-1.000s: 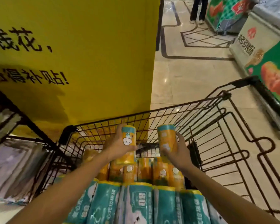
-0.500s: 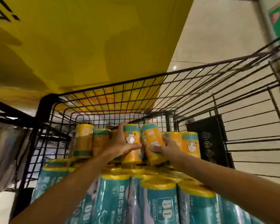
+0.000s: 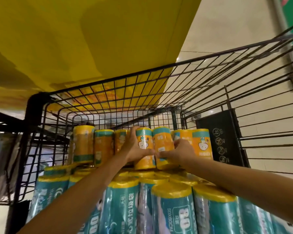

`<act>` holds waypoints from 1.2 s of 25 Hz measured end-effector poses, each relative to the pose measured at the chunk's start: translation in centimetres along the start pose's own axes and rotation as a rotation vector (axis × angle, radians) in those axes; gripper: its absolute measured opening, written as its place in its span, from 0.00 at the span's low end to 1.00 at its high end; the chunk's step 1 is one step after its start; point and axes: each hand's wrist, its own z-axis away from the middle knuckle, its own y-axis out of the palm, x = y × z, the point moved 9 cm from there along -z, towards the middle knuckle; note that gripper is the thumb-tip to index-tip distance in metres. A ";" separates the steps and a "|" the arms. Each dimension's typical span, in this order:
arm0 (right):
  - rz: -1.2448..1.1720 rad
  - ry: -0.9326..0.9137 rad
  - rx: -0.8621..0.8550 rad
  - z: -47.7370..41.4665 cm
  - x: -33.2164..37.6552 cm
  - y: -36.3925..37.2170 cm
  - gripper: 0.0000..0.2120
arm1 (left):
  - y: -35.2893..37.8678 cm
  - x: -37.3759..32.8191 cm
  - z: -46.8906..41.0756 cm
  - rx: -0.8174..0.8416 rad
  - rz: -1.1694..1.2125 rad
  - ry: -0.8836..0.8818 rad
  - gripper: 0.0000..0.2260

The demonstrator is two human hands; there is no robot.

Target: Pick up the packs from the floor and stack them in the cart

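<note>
Head view: a person's left hand (image 3: 134,149) clamps one orange pack (image 3: 144,138), the right hand (image 3: 178,152) a second pack (image 3: 163,141), seating both upright atop teal packs (image 3: 172,208) at the cart's (image 3: 108,80) far end, seemingly ready for release.

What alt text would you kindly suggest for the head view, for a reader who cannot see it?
The left hand grips an upright orange-and-teal cylindrical pack and the right hand a matching pack beside it, among similar packs inside a black wire cart, above larger teal rolls.

Two packs (image 3: 155,147) stand side by side in the cart (image 3: 108,92), on larger packs (image 3: 172,208).
</note>
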 end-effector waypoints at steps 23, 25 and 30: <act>0.483 -0.258 0.015 0.2 3.2 -1.5 0.18 | -1.9 -1.4 0.9 -0.018 -0.477 0.056 0.40; 0.557 -0.342 0.001 1.6 4.7 -2.5 0.19 | -2.7 -2.5 2.3 -0.021 -0.640 0.037 0.40; 0.703 -0.494 -0.112 7.1 6.1 -6.1 0.31 | -4.2 -6.7 7.6 -0.036 -0.874 0.012 0.38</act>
